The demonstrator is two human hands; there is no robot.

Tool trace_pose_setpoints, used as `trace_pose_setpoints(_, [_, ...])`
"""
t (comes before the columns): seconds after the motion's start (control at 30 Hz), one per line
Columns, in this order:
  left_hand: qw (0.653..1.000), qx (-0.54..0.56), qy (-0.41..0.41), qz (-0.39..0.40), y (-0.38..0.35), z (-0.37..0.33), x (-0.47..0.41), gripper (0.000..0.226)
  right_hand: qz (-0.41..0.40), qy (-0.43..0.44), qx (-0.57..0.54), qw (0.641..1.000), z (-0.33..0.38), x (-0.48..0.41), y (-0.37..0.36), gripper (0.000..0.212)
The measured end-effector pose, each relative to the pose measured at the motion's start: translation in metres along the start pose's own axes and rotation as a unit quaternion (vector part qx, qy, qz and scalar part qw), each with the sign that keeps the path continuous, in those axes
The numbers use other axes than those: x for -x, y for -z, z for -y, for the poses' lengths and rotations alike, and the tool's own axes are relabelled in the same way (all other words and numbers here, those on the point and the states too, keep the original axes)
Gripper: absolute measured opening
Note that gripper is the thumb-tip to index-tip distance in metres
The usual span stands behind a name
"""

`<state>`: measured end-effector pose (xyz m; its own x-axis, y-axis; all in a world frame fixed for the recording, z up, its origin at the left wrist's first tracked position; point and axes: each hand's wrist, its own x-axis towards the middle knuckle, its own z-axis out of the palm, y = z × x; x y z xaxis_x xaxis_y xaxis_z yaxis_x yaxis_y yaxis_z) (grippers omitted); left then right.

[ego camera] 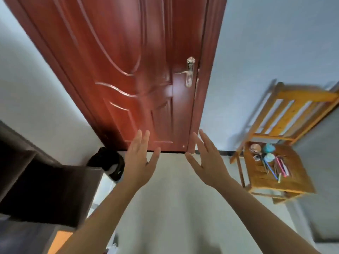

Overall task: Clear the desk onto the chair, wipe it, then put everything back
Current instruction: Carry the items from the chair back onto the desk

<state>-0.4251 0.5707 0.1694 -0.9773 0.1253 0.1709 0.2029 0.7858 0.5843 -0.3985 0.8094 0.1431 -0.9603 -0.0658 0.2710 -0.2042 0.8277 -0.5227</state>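
Two hands, left hand [139, 162] and right hand [208, 163], hung mid-frame, each grip spread wide, empty. One chair [288, 183] at right carried three round pots [269, 148] and several pens [280, 167].

Soft, even, cool light fills the room. Motion blur smears everything, worst on the door [128, 70] and the chair [275, 173]. Wide-angle bending slants the edges. The door handle [189, 72] glints; the chair casts a faint shadow on the wall [275, 43].

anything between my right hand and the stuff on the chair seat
Nothing visible: only open floor lies between the right hand and the pens and round items on the chair seat.
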Motion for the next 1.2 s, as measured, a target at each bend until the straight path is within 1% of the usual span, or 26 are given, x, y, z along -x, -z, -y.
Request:
trace_pose_setpoints(0.1, [0.997, 0.047, -0.042, 0.047, -0.074, -0.080, -0.027, 0.068, -0.022, -0.073, 0.023, 0.997, -0.088, 0.026, 0.062, 0.069])
trace_pose_setpoints(0.23, [0.985, 0.104, -0.089, 0.106, -0.152, -0.173, -0.053, 0.070, -0.048, -0.155, 0.013, 0.987, -0.177, 0.052, 0.129, 0.070])
trace_pose_setpoints(0.33, [0.975, 0.130, -0.104, 0.150, -0.203, -0.218, -0.068, 0.068, -0.053, -0.195, 0.017, 0.979, -0.233, 0.065, 0.156, 0.070])
trace_pose_setpoints(0.4, [0.969, 0.120, -0.111, 0.185, -0.238, -0.238, -0.080, 0.066, -0.054, -0.231, 0.014, 0.971, -0.269, 0.067, 0.164, 0.072])
trace_pose_setpoints(0.53, [0.957, 0.090, -0.131, 0.243, -0.301, -0.264, -0.121, 0.072, -0.033, -0.301, 0.016, 0.953, -0.336, 0.055, 0.172, 0.074])
trace_pose_setpoints(0.63, [0.952, 0.081, -0.114, 0.271, -0.356, -0.278, -0.169, 0.079, -0.005, -0.328, 0.034, 0.944, -0.388, 0.035, 0.178, 0.077])
trace_pose_setpoints(0.73, [0.947, 0.067, -0.080, 0.304, -0.417, -0.292, -0.214, 0.074, 0.025, -0.368, 0.048, 0.928, -0.442, 0.009, 0.186, 0.081])
trace_pose_setpoints(0.87, [0.936, 0.020, -0.076, 0.342, -0.498, -0.307, -0.252, 0.066, 0.071, -0.391, 0.068, 0.915, -0.509, -0.015, 0.183, 0.072])
trace_pose_setpoints(0.97, [0.926, -0.004, -0.072, 0.370, -0.550, -0.308, -0.261, 0.065, 0.108, -0.416, 0.054, 0.902, -0.555, -0.018, 0.167, 0.071])
trace_pose_setpoints(1.07, [0.926, -0.002, -0.055, 0.374, -0.600, -0.299, -0.264, 0.064, 0.123, -0.423, 0.019, 0.898, -0.608, -0.023, 0.140, 0.071])
trace_pose_setpoints(1.2, [0.933, -0.039, 0.008, 0.357, -0.680, -0.279, -0.261, 0.059, 0.168, -0.401, -0.004, 0.901, -0.691, -0.033, 0.084, 0.072])
